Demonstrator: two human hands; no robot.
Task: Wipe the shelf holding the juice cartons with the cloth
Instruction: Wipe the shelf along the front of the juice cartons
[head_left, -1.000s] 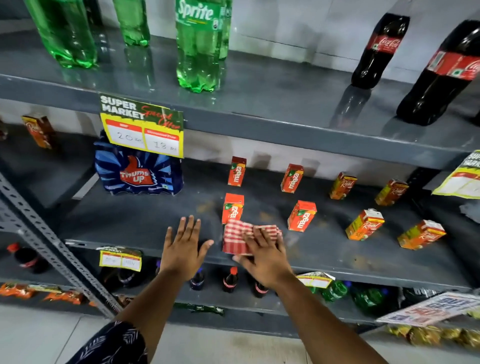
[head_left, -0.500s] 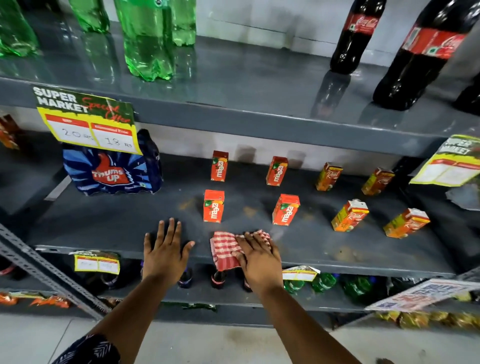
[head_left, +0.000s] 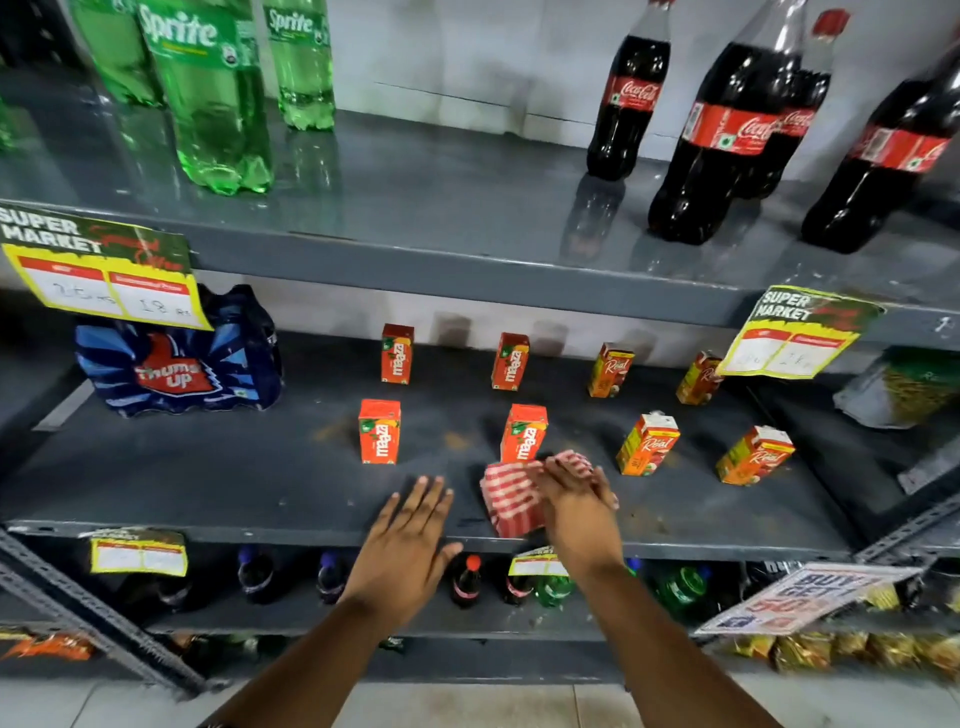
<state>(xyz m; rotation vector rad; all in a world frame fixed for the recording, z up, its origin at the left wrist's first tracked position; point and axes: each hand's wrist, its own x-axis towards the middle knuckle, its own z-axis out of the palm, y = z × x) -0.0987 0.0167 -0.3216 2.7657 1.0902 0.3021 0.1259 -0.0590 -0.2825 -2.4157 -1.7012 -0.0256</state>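
Note:
The grey middle shelf carries several small juice cartons in two rows: orange Maaza cartons on the left and Real cartons on the right. A red-and-white checked cloth lies at the shelf's front edge, just in front of a Maaza carton. My right hand presses flat on the cloth's right part. Left of it, my left hand rests flat and spread on the front edge, holding nothing.
A blue Thums Up pack stands at the shelf's left. Sprite and Coca-Cola bottles fill the shelf above; price tags hang from its edge. Small bottles sit on the shelf below.
My right hand has slid the cloth rightward along the shelf's front, from beside the left front Maaza carton to the second one. My left hand followed to the right.

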